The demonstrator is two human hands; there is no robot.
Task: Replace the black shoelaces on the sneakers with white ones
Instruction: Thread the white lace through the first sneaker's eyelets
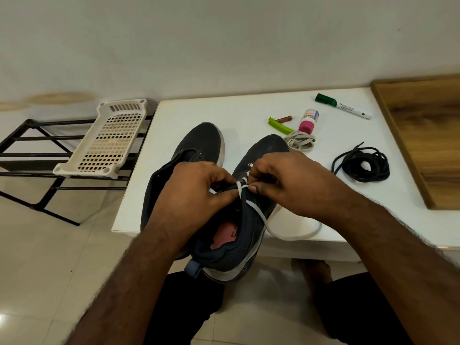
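Two dark sneakers lie on the white table (348, 190). The right sneaker (236, 247) hangs over the front edge with its heel toward me and a pink insole showing. My left hand (196, 192) and my right hand (281, 180) both pinch the white lace (258, 215) over its eyelets; the lace's free end loops onto the table at the right. The left sneaker (199, 143), without a lace, lies behind my left hand. A bundled second white lace (300, 141) and a heap of black laces (361, 164) lie to the right.
A green marker (342, 105), a small pink-capped bottle (308, 120), a green clip (278, 125) and a small battery (283, 118) lie at the back of the table. A wooden board (428, 135) is at the right. A white perforated tray (107, 140) sits on a black rack (32, 155) at the left.
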